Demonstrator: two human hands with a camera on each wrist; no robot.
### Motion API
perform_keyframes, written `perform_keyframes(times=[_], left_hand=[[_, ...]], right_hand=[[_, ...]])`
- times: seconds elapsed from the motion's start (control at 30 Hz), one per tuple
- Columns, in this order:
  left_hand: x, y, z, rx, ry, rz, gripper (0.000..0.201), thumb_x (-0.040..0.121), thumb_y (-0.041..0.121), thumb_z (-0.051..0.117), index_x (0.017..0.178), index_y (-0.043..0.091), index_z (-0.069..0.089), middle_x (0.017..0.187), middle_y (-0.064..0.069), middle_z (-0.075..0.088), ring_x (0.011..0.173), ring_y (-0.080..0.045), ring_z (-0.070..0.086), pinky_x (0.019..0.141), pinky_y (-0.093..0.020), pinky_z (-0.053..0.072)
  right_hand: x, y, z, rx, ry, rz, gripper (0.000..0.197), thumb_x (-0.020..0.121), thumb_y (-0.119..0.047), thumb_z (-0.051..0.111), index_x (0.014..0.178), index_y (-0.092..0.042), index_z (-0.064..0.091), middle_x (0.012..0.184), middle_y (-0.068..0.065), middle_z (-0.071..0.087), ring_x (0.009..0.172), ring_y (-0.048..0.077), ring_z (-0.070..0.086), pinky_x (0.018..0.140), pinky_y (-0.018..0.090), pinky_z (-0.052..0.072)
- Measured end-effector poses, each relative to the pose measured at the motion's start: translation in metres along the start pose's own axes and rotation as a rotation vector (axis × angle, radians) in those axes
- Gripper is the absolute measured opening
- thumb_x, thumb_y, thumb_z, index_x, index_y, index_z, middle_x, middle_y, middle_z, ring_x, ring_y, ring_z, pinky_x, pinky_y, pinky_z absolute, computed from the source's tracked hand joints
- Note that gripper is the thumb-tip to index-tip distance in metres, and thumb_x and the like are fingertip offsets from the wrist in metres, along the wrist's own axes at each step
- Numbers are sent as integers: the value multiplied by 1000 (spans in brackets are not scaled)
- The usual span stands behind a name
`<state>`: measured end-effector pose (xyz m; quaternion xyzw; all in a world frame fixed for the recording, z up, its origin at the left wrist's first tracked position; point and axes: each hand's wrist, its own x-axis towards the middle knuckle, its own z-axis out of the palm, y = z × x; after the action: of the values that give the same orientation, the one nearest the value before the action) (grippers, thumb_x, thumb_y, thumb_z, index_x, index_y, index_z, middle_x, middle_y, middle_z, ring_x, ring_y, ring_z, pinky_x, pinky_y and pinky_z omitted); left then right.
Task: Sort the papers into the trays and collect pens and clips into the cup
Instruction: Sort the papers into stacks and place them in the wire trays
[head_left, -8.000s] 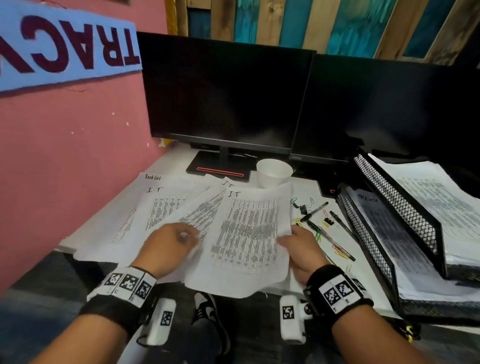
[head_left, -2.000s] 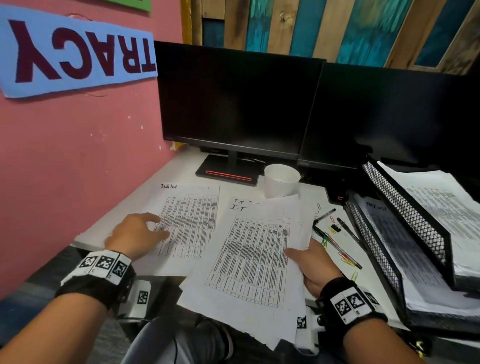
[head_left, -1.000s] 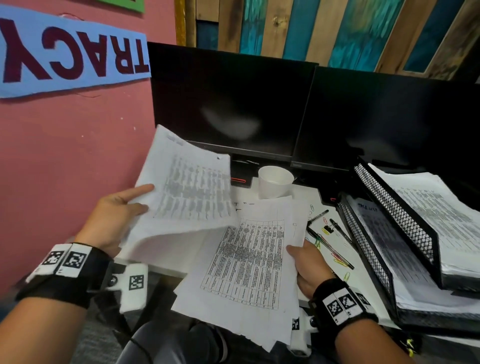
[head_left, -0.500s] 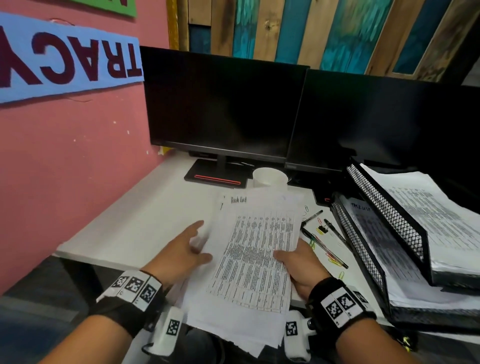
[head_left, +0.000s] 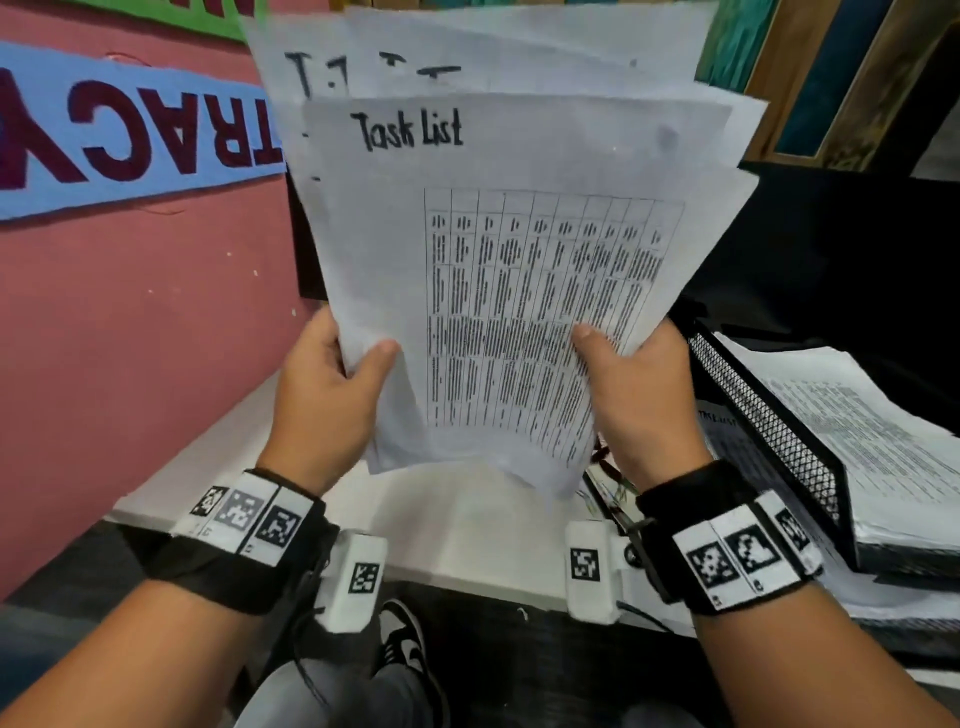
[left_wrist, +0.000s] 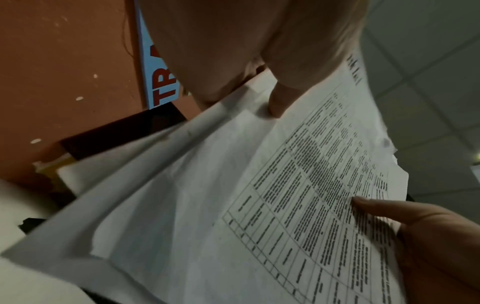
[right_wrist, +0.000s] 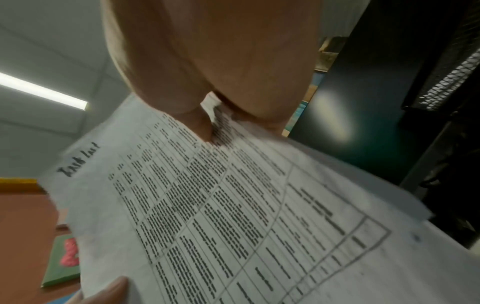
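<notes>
A stack of printed papers (head_left: 519, 249) stands upright in front of me above the desk; the front sheet is headed "Task List". My left hand (head_left: 332, 384) grips its lower left edge, thumb on the front. My right hand (head_left: 631, 384) grips the lower right edge, thumb on the table print. The same stack of papers (left_wrist: 259, 205) fills the left wrist view, and the papers (right_wrist: 233, 205) also fill the right wrist view. Two black mesh trays (head_left: 763, 415) with paper piles sit at the right. The raised sheets hide the cup, pens and clips.
The white desk (head_left: 457, 530) lies below the sheets, its front edge near my wrists. A pink wall with a blue name banner (head_left: 104, 130) stands at the left. A dark monitor (head_left: 831, 249) shows behind the papers at the right.
The papers were lying on the desk under both hands; now both hands have lifted the gathered stack upright, close to my head. Earlier the left hand brought the "Task List" sheet onto the pile.
</notes>
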<state>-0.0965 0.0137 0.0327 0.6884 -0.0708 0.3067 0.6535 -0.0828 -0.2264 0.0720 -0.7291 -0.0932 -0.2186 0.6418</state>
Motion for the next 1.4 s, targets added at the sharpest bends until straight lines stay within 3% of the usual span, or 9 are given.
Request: perform_keyframes(times=[0.4, 0.53, 0.8, 1.0, 1.1, 1.2, 1.23, 1.3, 1.4], left_hand=[[-21, -43, -2, -62, -246, -284, 56, 89, 33, 67, 143, 27, 55, 135, 8, 71, 126, -14, 67, 107, -42, 51], [-24, -47, 6, 10, -272, -336, 51, 82, 32, 70, 133, 28, 65, 125, 10, 76, 117, -9, 71, 107, -42, 53], [-26, -56, 14, 116, -254, -384, 15, 97, 22, 72, 103, 35, 75, 108, 12, 81, 104, -9, 76, 94, -34, 57], [-38, -74, 7, 354, -287, -397, 19, 102, 35, 65, 102, 18, 74, 82, 11, 75, 76, -15, 74, 69, -23, 54], [-45, -71, 13, 202, -180, -425, 31, 103, 32, 64, 124, 10, 71, 100, 2, 78, 96, -21, 74, 79, -31, 56], [-58, -60, 30, 187, -245, -449, 42, 103, 34, 65, 116, -5, 54, 53, 12, 60, 47, -1, 56, 61, -28, 47], [-63, -56, 35, 209, -287, -443, 41, 103, 35, 64, 78, 27, 32, 39, 12, 44, 34, -1, 43, 53, -30, 37], [-69, -53, 41, 237, -391, -452, 51, 104, 29, 62, 77, -13, 55, 36, 11, 43, 32, 0, 48, 49, -20, 42], [-71, -59, 42, 216, -510, -443, 36, 104, 30, 60, 83, 4, 75, 67, -9, 77, 54, -12, 69, 59, -24, 57]], right_hand=[[-35, 79, 8, -39, -101, 282, 44, 102, -4, 57, 129, -38, 49, 130, -16, 63, 123, 9, 61, 116, 49, 46], [-41, 84, 13, -37, -202, 357, 69, 100, -10, 54, 157, -39, 27, 155, -17, 45, 144, 13, 44, 124, 52, 33], [-41, 98, 11, -30, -158, 361, 56, 100, -1, 50, 148, -29, 36, 133, -18, 59, 114, -2, 58, 93, 25, 49], [-53, 123, 0, 2, -76, 593, 31, 98, -2, 58, 117, -26, 53, 120, 7, 72, 112, 26, 70, 106, 50, 53], [-60, 133, -9, 201, -9, 726, 30, 97, -3, 65, 120, -21, 58, 124, 13, 73, 115, 34, 70, 103, 51, 56], [-64, 127, -15, 523, 22, 839, 32, 100, -3, 63, 130, -16, 62, 128, 17, 73, 121, 39, 67, 95, 53, 60], [-65, 123, -19, 571, 29, 859, 31, 102, -4, 61, 131, -15, 63, 126, 17, 74, 120, 38, 68, 92, 53, 61], [-66, 117, -28, 564, 36, 865, 29, 104, -4, 58, 131, -12, 64, 122, 16, 77, 116, 35, 71, 85, 47, 63], [-70, 115, -52, 470, 51, 847, 28, 104, -5, 58, 132, -8, 62, 120, 18, 77, 113, 35, 72, 81, 44, 63]])
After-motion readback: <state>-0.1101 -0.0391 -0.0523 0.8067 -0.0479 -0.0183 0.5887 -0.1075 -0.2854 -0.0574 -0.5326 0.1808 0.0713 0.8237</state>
